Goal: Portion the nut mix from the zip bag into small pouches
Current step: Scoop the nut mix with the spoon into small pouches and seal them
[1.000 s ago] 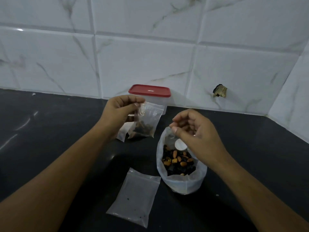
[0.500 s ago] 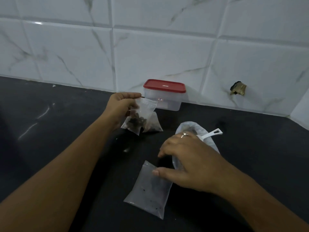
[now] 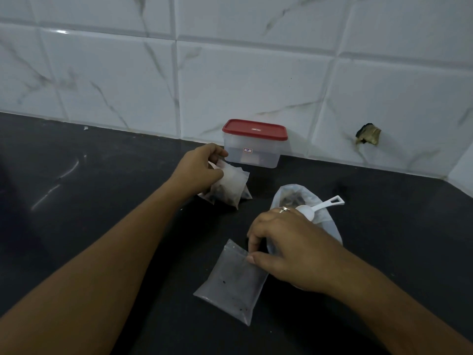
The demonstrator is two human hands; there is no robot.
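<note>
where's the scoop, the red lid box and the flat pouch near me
scoop (image 3: 323,205): head view, on its white handle.
red-lidded box (image 3: 254,129): head view, on top of the lid.
flat pouch (image 3: 230,280): head view, on its clear middle.

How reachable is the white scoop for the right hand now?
Probably yes: the scoop lies uncovered across the mouth of the zip bag, just beyond the right hand, though that hand pinches the empty pouch.

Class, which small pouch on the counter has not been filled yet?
The flat pouch nearest the camera, pinched by the right hand. It holds only specks; the filled pouches at the left hand bulge with dark mix.
</note>
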